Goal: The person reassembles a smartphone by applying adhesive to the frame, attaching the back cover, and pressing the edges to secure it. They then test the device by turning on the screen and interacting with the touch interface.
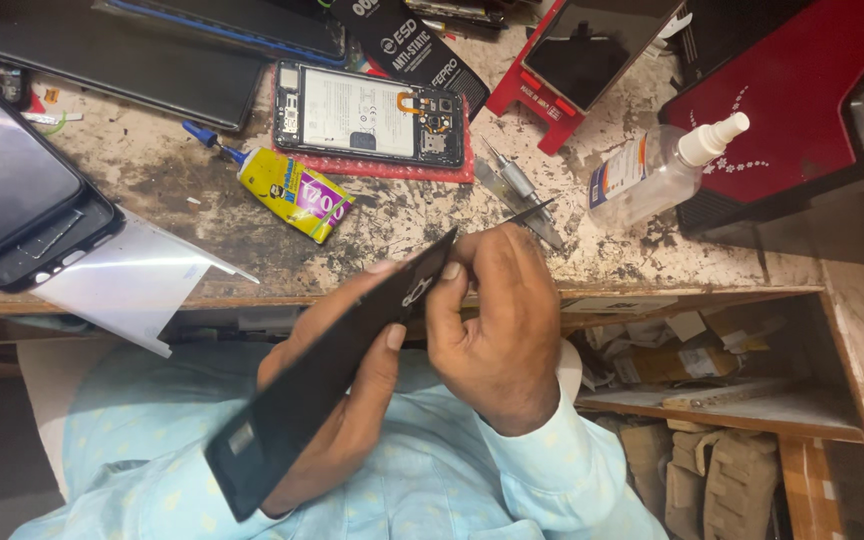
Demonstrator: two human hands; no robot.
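My left hand (347,400) holds a black phone back cover (292,410) edge-on, tilted from lower left to upper right, just in front of the workbench edge. My right hand (497,320) grips thin black tweezers (532,211), whose tip points up and right past the cover's top corner; its fingers also touch the cover near the camera cut-out. On the bench behind lies an opened phone (370,112) with its battery and circuit board showing, resting on a red mat (392,168).
A yellow glue tube (292,192) with a blue nozzle lies left of centre. A clear spray bottle (657,168), a red stand holding a screen (577,55), metal tools (522,190), a phone case (22,215) and a clear film sheet (127,280) crowd the worn bench. Open shelves sit lower right.
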